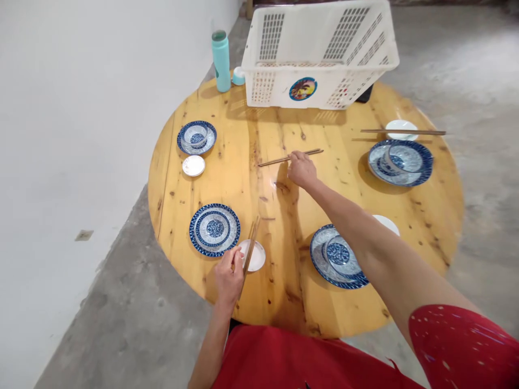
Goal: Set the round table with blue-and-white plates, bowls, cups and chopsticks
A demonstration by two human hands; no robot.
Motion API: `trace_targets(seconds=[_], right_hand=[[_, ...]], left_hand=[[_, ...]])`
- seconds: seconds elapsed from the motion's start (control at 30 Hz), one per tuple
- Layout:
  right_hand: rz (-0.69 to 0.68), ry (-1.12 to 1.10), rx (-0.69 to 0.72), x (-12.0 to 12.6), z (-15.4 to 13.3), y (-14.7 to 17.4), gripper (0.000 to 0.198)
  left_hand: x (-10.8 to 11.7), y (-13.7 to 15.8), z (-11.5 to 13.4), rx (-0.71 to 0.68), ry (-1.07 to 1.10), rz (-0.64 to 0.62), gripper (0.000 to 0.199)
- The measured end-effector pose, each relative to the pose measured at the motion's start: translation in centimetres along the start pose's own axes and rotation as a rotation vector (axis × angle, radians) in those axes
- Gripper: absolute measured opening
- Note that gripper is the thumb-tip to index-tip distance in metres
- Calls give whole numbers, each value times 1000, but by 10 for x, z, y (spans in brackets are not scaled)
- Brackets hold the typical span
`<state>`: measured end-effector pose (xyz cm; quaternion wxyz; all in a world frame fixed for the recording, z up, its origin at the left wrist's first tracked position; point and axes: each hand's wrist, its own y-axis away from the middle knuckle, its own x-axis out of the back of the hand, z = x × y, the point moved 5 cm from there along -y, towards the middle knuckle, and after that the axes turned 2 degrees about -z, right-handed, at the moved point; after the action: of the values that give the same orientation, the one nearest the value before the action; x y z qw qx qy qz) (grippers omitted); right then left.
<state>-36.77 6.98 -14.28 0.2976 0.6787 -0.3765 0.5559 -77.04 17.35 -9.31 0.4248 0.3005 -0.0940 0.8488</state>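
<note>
My right hand (302, 168) reaches over the middle of the round table, its fingers pinched on a pair of brown chopsticks (274, 160) held nearly level. At the near left, my left hand (229, 274) has curled fingers against another pair of chopsticks (252, 244). That pair slants over a small white dish (257, 258). Just beyond my left hand lies a blue-and-white plate (194, 244) with a patterned bowl (214, 228) on it. Under my right forearm, another plate (324, 273) carries a bowl (338, 254); the arm partly hides a white dish (387, 223).
A white plastic basket (275, 86) stands at the table's far edge, beside a turquoise bottle (221, 62) and its cup-like lid (238, 76). Far left are a plate with bowl (197, 136) and small dish (193, 166). Far right, chopsticks (430, 132) cross a dish behind another plate (424, 162).
</note>
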Motion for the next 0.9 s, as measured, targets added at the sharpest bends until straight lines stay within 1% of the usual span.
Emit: trace_targets(seconds=[0.1, 0.23, 0.4, 0.57, 0.63, 0.73, 0.9], right_hand=[[-13, 58, 64, -10, 0, -14, 58], [-64, 131, 96, -19, 1, -18, 50], [-154, 253, 243, -15, -9, 7, 37], [-265, 329, 363, -12, -25, 40, 35], [-295, 322, 372, -13, -29, 51, 34], [-309, 284, 345, -16, -31, 62, 32], [-315, 229, 263, -22, -31, 66, 36]], left_hand=[[-8, -1, 8, -18, 2, -20, 26], [-19, 2, 11, -50, 30, -46, 27], [-32, -2, 19, -107, 46, -75, 25], [-43, -10, 35, -181, 28, -114, 24], [-46, -9, 40, -198, 24, -123, 24], [-46, -5, 41, -186, 21, -130, 24], [-42, 8, 29, -71, 29, -142, 28]])
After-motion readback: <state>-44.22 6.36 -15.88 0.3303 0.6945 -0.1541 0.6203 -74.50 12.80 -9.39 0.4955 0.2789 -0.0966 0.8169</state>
